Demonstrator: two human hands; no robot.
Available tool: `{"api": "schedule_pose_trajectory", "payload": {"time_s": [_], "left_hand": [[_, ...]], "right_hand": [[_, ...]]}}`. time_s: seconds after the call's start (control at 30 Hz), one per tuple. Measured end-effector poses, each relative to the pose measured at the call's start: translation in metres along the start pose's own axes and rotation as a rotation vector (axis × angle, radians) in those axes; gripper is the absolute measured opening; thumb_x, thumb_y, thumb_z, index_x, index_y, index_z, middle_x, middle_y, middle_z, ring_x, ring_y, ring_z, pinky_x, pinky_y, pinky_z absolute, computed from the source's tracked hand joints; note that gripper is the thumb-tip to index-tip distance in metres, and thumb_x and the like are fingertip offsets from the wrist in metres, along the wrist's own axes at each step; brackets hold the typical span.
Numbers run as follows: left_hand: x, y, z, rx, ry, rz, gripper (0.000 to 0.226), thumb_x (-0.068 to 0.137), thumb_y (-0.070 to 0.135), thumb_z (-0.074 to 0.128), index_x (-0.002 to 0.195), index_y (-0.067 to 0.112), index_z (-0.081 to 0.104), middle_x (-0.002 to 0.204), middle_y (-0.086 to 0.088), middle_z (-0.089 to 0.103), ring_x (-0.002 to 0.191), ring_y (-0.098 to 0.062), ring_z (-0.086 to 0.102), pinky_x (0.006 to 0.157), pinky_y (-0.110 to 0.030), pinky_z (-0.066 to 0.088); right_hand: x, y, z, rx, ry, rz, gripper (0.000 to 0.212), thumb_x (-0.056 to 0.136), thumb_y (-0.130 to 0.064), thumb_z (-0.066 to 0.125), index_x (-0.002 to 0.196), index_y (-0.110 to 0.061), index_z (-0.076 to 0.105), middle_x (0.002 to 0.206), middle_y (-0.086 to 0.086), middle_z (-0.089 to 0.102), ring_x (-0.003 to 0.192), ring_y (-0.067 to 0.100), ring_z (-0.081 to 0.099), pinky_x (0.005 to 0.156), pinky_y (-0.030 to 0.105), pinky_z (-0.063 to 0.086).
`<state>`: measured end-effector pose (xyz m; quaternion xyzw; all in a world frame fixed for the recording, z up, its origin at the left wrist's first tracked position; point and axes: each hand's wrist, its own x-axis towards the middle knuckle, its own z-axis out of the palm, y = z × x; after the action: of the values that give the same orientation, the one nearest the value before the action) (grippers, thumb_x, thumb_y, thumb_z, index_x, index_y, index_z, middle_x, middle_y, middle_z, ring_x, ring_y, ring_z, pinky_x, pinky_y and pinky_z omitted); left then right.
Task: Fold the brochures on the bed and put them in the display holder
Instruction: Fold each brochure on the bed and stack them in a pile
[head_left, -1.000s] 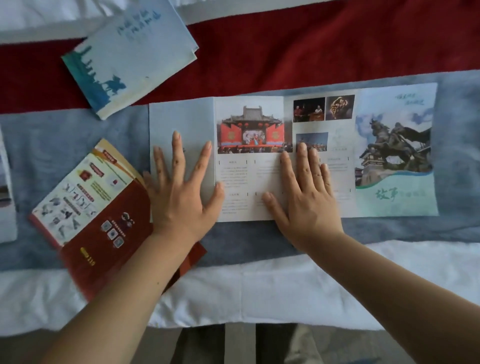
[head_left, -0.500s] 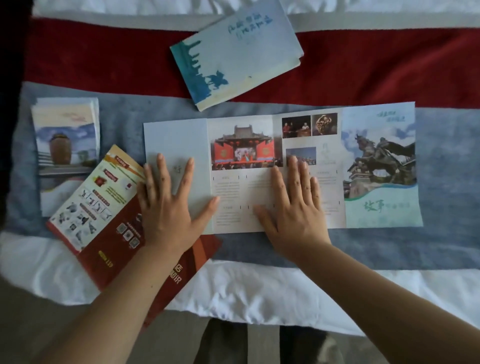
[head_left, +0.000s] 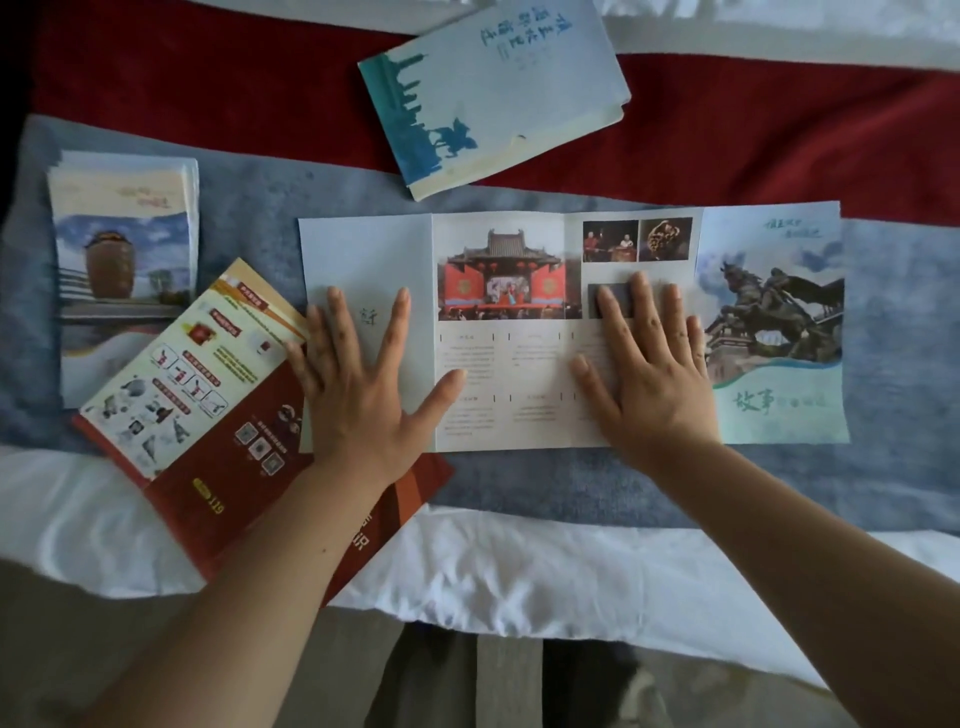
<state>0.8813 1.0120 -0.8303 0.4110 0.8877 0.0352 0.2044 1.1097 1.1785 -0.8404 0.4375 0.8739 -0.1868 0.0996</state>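
Note:
A long brochure (head_left: 509, 364) with several panels lies unfolded flat on the bed, showing a red temple photo in the middle and a horse statue at its right end. My left hand (head_left: 358, 379) presses flat on its plain left panel, fingers spread. Flat on the third panel, beside the statue picture, rests my right hand (head_left: 649, 369). Neither hand grips anything. No display holder is in view.
A red and yellow brochure (head_left: 171, 395) lies angled at the left, partly under my left arm. A stack of folded brochures (head_left: 124, 260) sits further left. A blue-and-white folded brochure (head_left: 493, 88) lies behind on the red bed runner (head_left: 208, 93). The bed's white front edge (head_left: 519, 561) is near me.
The view has shifted, bringing the left stack and the blue brochure more into frame. My right hand slid rightwards along the brochure toward the statue panel; my left hand stays on the left panel.

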Motion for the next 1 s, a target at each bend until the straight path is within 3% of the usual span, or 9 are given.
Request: {"api": "schedule_pose_trajectory", "payload": {"time_s": [0.13,0.4,0.53,0.7,0.87,1.0], "left_hand": [[0.003,0.012,-0.002,-0.087,0.002,-0.036,0.094,0.084,0.092,0.012,0.162,0.045,-0.008,0.172,-0.017,-0.010,0.157,-0.041,-0.011,0.123,-0.065,-0.006],[-0.009,0.057,-0.006,-0.195,0.005,0.086,0.095,0.084,0.090,0.019,0.162,0.043,-0.005,0.173,-0.012,-0.001,0.159,-0.034,-0.002,0.124,-0.058,-0.006],[-0.011,0.077,-0.004,-0.193,0.032,0.098,0.089,0.089,0.081,0.024,0.163,0.041,-0.005,0.173,-0.012,-0.002,0.159,-0.037,-0.002,0.125,-0.063,-0.002],[-0.013,0.108,0.000,-0.209,0.048,0.121,0.086,0.092,0.075,0.028,0.162,0.042,-0.009,0.173,-0.013,-0.005,0.159,-0.038,-0.002,0.124,-0.066,-0.001],[-0.012,0.149,0.005,-0.183,0.043,0.169,0.086,0.092,0.074,0.026,0.162,0.041,-0.009,0.173,-0.015,-0.004,0.159,-0.038,0.000,0.124,-0.063,-0.004],[-0.011,0.180,0.018,-0.199,0.024,0.194,0.085,0.091,0.072,0.028,0.163,0.042,-0.005,0.173,-0.013,-0.007,0.158,-0.038,-0.001,0.123,-0.065,-0.004]], "right_hand": [[0.000,0.000,0.000,-0.004,0.003,0.000,0.071,0.102,-0.069,0.018,0.162,-0.040,-0.007,0.170,-0.006,-0.017,0.155,0.024,-0.023,0.127,0.047,-0.006],[-0.001,0.005,-0.003,-0.002,-0.032,-0.039,0.071,0.103,-0.068,0.018,0.162,-0.039,-0.009,0.169,-0.008,-0.022,0.154,0.021,-0.026,0.127,0.043,-0.008],[-0.004,0.015,-0.011,0.015,-0.054,-0.078,0.077,0.102,-0.056,0.029,0.164,-0.026,-0.003,0.170,0.002,-0.019,0.156,0.021,-0.021,0.129,0.046,0.000],[-0.015,0.044,-0.029,-0.114,0.055,-0.020,0.090,0.094,-0.071,0.035,0.165,-0.025,0.003,0.169,0.015,-0.020,0.156,0.030,-0.020,0.127,0.050,-0.004],[-0.028,0.092,-0.036,-0.094,0.027,0.079,0.093,0.093,-0.078,0.027,0.164,-0.025,0.000,0.170,0.014,-0.015,0.156,0.028,-0.020,0.127,0.050,-0.005],[-0.039,0.118,-0.035,-0.062,0.002,0.044,0.090,0.095,-0.075,0.025,0.164,-0.024,-0.001,0.171,0.011,-0.013,0.157,0.026,-0.016,0.128,0.048,-0.003]]}}
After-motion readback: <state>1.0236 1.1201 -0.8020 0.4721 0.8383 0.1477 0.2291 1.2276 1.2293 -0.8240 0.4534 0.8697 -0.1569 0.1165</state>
